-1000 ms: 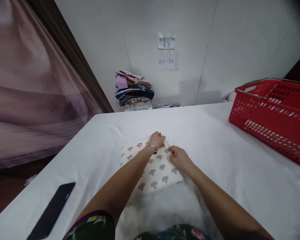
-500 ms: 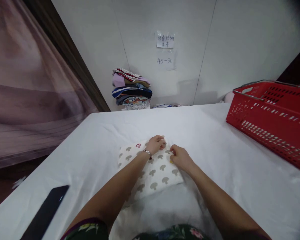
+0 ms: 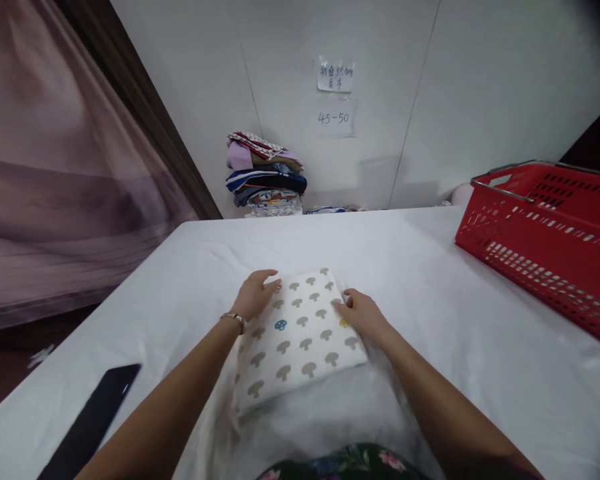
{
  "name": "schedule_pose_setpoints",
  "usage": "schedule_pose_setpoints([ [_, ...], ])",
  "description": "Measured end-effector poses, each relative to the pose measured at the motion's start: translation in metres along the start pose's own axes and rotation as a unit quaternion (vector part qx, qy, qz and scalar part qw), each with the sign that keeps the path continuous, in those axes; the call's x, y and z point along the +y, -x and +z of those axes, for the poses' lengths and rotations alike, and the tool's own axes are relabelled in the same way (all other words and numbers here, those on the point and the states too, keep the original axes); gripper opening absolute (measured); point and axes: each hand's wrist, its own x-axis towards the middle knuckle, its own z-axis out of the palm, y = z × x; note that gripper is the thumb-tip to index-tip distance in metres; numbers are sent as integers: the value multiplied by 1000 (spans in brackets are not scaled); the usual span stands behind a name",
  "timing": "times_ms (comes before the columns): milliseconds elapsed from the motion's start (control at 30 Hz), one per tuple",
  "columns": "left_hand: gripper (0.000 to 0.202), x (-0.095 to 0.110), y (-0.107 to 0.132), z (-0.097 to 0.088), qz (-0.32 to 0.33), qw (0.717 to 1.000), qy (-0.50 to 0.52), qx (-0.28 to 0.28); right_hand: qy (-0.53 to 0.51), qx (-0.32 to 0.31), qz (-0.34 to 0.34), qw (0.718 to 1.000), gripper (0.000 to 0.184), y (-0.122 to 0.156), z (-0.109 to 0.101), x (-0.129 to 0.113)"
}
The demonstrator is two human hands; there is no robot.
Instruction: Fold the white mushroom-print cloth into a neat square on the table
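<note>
A white cloth (image 3: 307,333) with grey mushroom prints, plus a few coloured ones, lies folded into a flat, roughly square bundle before me. At its upper left edge is my left hand (image 3: 253,298), fingers and thumb apart, the thumb touching the printed top. A bracelet circles that wrist. My right hand (image 3: 365,315) is at the right edge, its thumb on the cloth and the other fingers curled in by the border. The undersides of these fingers are hidden.
A white sheet covers the table (image 3: 410,260). To the right stands a red plastic basket (image 3: 545,233) with wire handles. A black flat object (image 3: 93,420) lies at left. Behind the far edge sits a stack of folded clothes (image 3: 265,173); a pink curtain (image 3: 55,200) hangs at left.
My left hand has moved left from the cloth's top middle to its upper left edge, its fingers spreading and uncovering the print. The right hand stays at the right edge.
</note>
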Motion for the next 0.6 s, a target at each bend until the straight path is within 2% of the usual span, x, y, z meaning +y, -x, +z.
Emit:
schedule_pose_setpoints([
  [67,44,-11,2,-6,-7,998,-48,-29,6,8,-4,1000,34,0,3,-3],
  [167,47,-17,2,-3,-9,994,-85,-66,7,24,-15,1000,29,0,7,-3],
  [333,38,-21,-4,5,10,994,-88,-72,-44,64,-51,996,18,-4,14,0],
  [433,33,-22,-4,2,-10,998,-54,-39,-147,56,-50,986,17,-6,18,-4],
  [533,33,-23,-1,-6,-61,998,-15,-3,-311,25,-45,949,23,-7,23,-8],
  [600,35,-24,0,-9,-88,996,-6,6,-376,10,-19,926,32,-10,27,-8],
])
